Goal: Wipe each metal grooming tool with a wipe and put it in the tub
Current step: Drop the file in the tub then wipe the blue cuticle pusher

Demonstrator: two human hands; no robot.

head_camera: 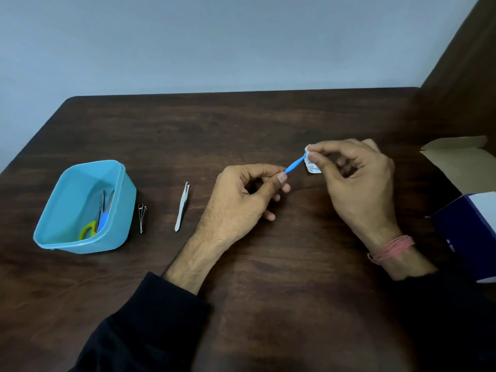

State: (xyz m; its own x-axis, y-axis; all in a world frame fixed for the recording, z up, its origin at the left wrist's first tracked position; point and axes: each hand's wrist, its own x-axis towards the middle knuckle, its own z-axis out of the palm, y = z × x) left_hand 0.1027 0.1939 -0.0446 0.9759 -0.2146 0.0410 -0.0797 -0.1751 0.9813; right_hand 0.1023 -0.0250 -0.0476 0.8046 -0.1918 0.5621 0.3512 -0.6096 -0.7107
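My left hand (241, 200) pinches the lower end of a thin blue-handled tool (294, 164) above the table's middle. My right hand (354, 178) pinches a small white wipe (312, 163) folded around the tool's upper end, so that tip is hidden. A light blue tub (53, 232) stands at the left, holding scissors with a yellow-green handle (90, 229) and a blue-handled tool (104, 218). On the table to the right of the tub lie a metal nail clipper (141, 217) and metal tweezers (182, 208).
The dark wooden table (268, 291) meets a pale wall at the back. An open cardboard box flap (461, 154) and a dark blue and white box (469, 232) sit at the right edge. A pink thread band (391, 249) circles my right wrist.
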